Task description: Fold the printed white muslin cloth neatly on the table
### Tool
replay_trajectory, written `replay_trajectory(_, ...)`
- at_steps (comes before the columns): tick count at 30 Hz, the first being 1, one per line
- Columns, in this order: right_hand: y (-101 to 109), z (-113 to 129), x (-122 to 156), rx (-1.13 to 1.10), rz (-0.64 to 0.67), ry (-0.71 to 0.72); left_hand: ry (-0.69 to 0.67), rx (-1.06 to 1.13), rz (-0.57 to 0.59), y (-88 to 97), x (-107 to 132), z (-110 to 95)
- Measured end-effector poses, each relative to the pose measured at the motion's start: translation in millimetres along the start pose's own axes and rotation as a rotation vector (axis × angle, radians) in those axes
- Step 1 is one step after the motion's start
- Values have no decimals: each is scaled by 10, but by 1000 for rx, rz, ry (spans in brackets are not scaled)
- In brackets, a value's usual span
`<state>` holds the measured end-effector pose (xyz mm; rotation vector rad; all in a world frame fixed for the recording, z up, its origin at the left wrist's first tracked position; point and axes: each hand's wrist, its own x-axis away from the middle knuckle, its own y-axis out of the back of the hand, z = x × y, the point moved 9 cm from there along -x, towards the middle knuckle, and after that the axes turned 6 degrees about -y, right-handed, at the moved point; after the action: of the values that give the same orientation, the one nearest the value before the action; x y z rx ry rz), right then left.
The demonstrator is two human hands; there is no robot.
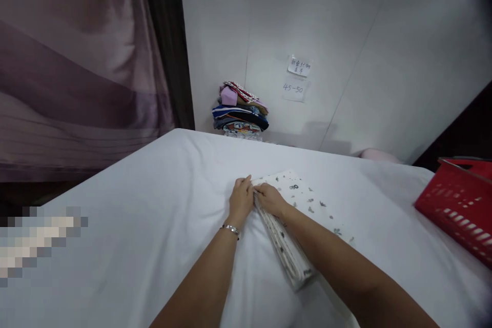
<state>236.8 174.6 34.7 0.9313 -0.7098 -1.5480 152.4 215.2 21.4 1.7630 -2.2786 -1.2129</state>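
Note:
A folded white cloth with small dark prints (307,200) lies on the white table cover (146,225) in front of me. Both my hands meet at its far left corner. My left hand (241,200), with a bracelet at the wrist, has its fingers curled onto the cloth's folded edge. My right hand (271,199) rests on top of the cloth with fingers bent, pinching the same edge. My right forearm lies along the thick stacked fold (288,251) that runs toward me.
A stack of folded coloured clothes (240,110) stands at the far edge against the white wall. Two paper notes (296,78) hang on the wall. A red plastic basket (457,205) sits at the right. A purple curtain (77,61) hangs on the left.

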Motion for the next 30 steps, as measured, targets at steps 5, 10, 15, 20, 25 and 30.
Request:
replay_trajectory(5, 61, 43, 50, -13, 19, -30, -122, -121, 96, -79, 12, -110)
replay_trajectory(10, 155, 245, 542, -88, 26, 19, -68, -65, 88, -83, -7, -25)
replay_trajectory(15, 138, 276, 1340, -101, 75, -16, -28, 39, 84, -112, -1, 26)
replay_trajectory(20, 44, 267, 1905, 1, 75, -4, -28, 36, 79, -142, 9, 53)
replay_trajectory(25, 0, 398, 2131, 120, -37, 133, -23, 40, 84, -136, 18, 47)
replay_trajectory(30, -22, 434, 2175, 177, -73, 175, 15, 108, 84, -150, 21, 94)
